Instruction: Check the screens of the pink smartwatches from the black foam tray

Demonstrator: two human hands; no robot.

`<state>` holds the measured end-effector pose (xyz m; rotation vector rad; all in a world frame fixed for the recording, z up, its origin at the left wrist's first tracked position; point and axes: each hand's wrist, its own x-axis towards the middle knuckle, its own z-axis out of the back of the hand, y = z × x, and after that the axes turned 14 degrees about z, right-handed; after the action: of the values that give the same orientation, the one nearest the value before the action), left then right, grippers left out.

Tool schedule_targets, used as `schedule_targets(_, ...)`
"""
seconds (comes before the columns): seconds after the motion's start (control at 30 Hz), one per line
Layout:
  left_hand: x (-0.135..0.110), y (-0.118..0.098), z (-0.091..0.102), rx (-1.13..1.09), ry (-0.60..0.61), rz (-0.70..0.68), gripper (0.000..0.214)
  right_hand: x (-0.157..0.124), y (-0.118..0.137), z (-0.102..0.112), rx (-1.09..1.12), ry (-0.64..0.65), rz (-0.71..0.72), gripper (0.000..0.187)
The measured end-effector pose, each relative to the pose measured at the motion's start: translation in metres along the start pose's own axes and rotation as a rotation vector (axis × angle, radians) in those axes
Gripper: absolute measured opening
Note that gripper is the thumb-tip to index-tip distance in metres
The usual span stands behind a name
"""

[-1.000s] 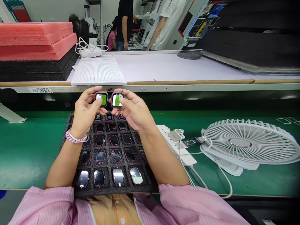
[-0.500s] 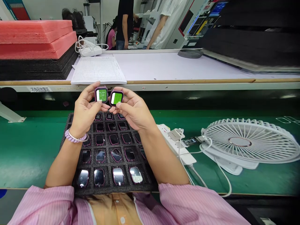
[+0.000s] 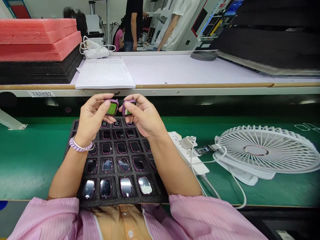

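Observation:
Pinched in my left hand (image 3: 93, 115) is a purple-cased smartwatch (image 3: 112, 108) without a strap, its screen lit green. My right hand (image 3: 143, 116) grips a second purple smartwatch (image 3: 125, 112); the thumb lies across its green and white screen. The two watches are held side by side, a small gap apart, above the far edge of a black foam tray (image 3: 98, 196). Purple-rimmed watch bodies (image 3: 105, 189) lie in the tray's pockets, most with dark screens, while a few in the far row show white text.
Right of the tray are a white power strip (image 3: 188, 156) with plugs and cables, and a white fan (image 3: 265, 150) on the green bench (image 3: 37, 160). The shelf holds printed sheets (image 3: 105, 75), red foam (image 3: 37, 31) and a white cable bundle (image 3: 93, 50). People stand beyond.
Both watches have been turned in my fingers, so their screens face more sideways and look narrower. My right thumb has slid up over its watch's screen. The gap between the watches has widened slightly.

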<state>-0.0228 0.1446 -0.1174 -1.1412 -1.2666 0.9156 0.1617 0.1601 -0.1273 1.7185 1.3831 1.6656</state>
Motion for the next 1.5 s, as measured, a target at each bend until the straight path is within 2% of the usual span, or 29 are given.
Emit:
schedule_targets(0.27,0.003,0.007,0.004,0.028,0.034,-0.040,0.037,-0.001,0.002,0.000,0.016,0.000,0.020,0.062)
schedule_targets(0.5,0.005,0.012,0.006,0.074,0.042,-0.099,0.050,-0.001,0.001,-0.001,-0.020,0.018,0.038,0.065)
schedule_targets(0.93,0.007,0.013,0.004,0.032,0.070,-0.088,0.062,0.000,-0.002,0.000,-0.005,-0.014,0.062,0.056)
schedule_targets(1.0,0.007,0.012,0.005,0.010,0.060,-0.063,0.057,0.000,-0.002,0.000,-0.004,-0.020,0.053,0.054)
schedule_targets(1.13,0.008,0.011,0.007,-0.008,0.033,-0.003,0.034,0.001,-0.003,0.002,0.014,-0.014,0.004,0.051)
schedule_targets(1.23,0.010,0.010,0.007,-0.009,-0.010,-0.006,0.035,0.001,-0.004,0.004,0.029,-0.024,-0.015,0.055)
schedule_targets(1.37,0.010,0.011,0.005,-0.012,-0.077,-0.008,0.041,0.003,-0.008,0.007,0.096,-0.038,-0.043,0.042)
schedule_targets(1.5,0.010,0.013,0.004,0.021,-0.058,-0.013,0.049,0.005,-0.009,0.010,0.150,-0.063,-0.068,0.033)
